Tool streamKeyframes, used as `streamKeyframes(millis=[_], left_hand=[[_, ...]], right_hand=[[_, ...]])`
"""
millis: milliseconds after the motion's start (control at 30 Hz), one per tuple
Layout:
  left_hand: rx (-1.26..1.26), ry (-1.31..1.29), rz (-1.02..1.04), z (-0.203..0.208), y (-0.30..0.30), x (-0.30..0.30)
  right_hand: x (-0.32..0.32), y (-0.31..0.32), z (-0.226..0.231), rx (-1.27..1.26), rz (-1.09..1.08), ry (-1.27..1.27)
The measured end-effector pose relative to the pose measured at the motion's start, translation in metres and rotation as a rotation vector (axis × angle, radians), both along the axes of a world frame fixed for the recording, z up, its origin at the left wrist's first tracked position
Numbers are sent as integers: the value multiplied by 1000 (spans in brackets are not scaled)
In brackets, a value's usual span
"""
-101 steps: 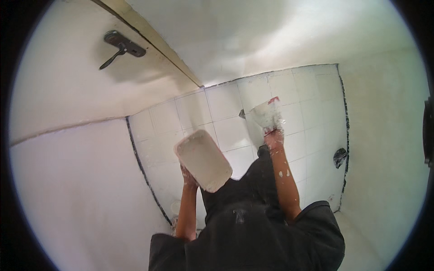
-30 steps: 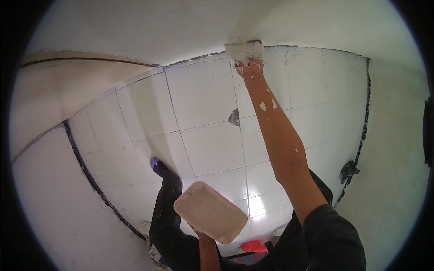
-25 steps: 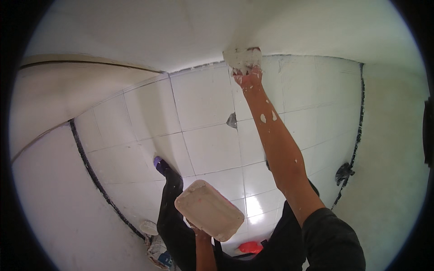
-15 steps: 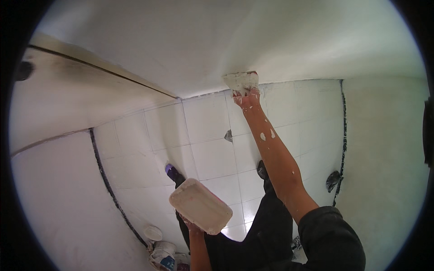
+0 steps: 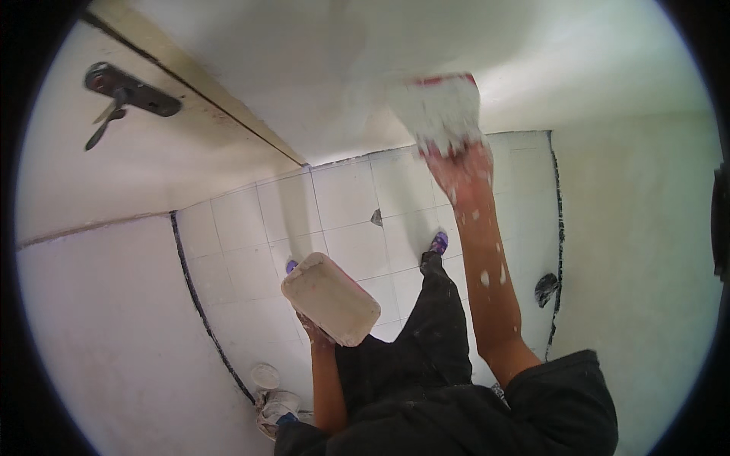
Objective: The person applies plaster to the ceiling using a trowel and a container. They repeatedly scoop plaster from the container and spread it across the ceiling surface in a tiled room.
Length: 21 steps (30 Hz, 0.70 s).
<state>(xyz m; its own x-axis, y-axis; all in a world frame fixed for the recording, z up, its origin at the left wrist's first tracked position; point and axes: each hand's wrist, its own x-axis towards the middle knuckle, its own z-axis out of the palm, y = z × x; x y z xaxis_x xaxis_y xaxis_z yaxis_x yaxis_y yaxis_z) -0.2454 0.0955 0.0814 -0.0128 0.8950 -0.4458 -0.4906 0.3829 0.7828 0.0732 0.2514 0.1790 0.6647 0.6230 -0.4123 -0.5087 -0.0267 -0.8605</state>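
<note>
My right hand [image 5: 465,169], spotted with white plaster, grips a wide putty knife [image 5: 442,112] whose blade is coated in plaster and has a red edge. The blade is at the pale wall [image 5: 319,68] ahead; motion blurs it, so I cannot tell whether it touches. My left hand [image 5: 313,327] supports a shallow rectangular tub [image 5: 331,298], whitish inside, held tilted in front of my legs. Most of the left fingers are hidden beneath the tub.
At the left is a door [image 5: 68,175] with a dark lever handle [image 5: 129,95]. White tiles [image 5: 342,197] cover the floor, with a dark scrap [image 5: 376,217] on them. A dark lump [image 5: 546,289] lies by the right wall, and a bucket [image 5: 277,410] stands lower left.
My right hand has moved the putty knife up the wall and slightly right. The tub has shifted a little up and left. The view has moved, bringing the door handle fully in.
</note>
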Motion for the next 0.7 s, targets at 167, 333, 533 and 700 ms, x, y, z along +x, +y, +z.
streamKeyframes(millis=[167,333,533,700], left_hand=[[-176,-66,-20,-91,-16,4],[-355,-81,-26,-247,-47,19],[-481,-17,19,-323,-82,9],[-509,-10,26,-297,-91,6]], right_hand=[[29,-69,-211,129,-326,704],[63,-66,-548,48,-489,811],[73,33,-616,256,-277,688],[61,36,-558,222,-299,711]])
